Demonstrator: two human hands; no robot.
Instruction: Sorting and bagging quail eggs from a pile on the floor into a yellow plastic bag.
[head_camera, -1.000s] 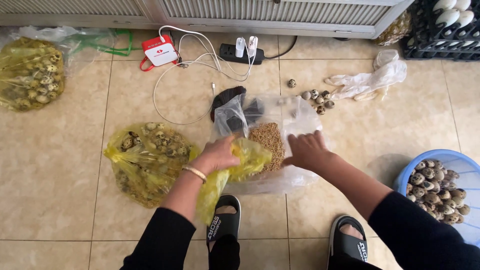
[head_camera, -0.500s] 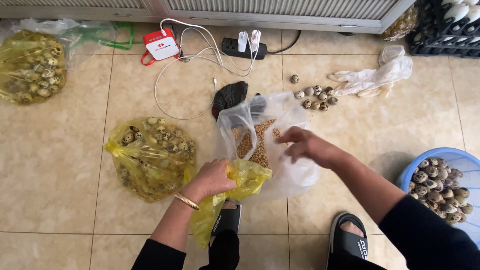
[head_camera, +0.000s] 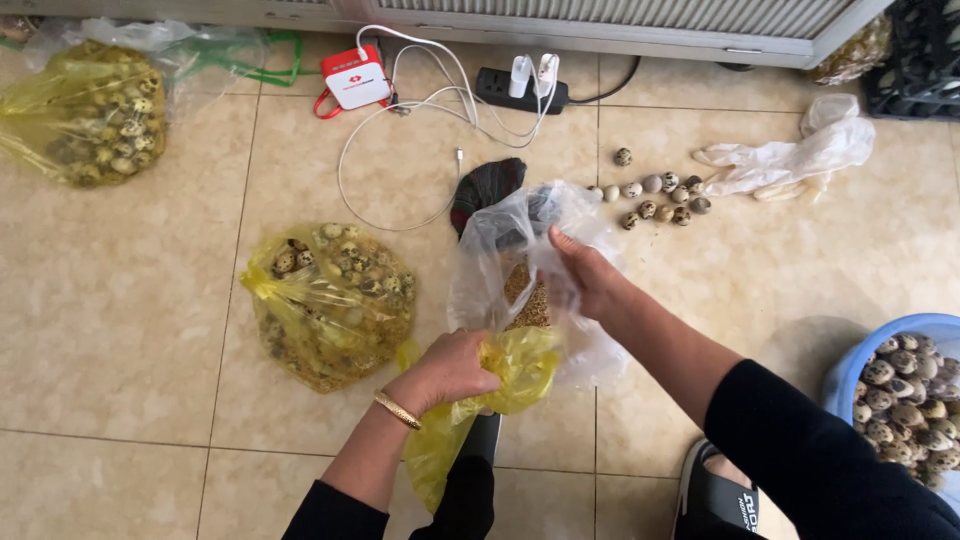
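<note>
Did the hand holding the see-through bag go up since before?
Yes. The right hand has lifted the clear bag up, away from the person's sandal and closer to the loose speckled eggs on the tiled floor.

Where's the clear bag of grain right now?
Head view, centre: the clear bag is held open by the right hand, above the left hand gripping a yellow bag.

We see the egg-filled bag (head_camera: 330, 305) left of the open bag (head_camera: 520, 270), loose eggs (head_camera: 655, 197) behind it to the right, the basin (head_camera: 900, 395) farther right.
</note>
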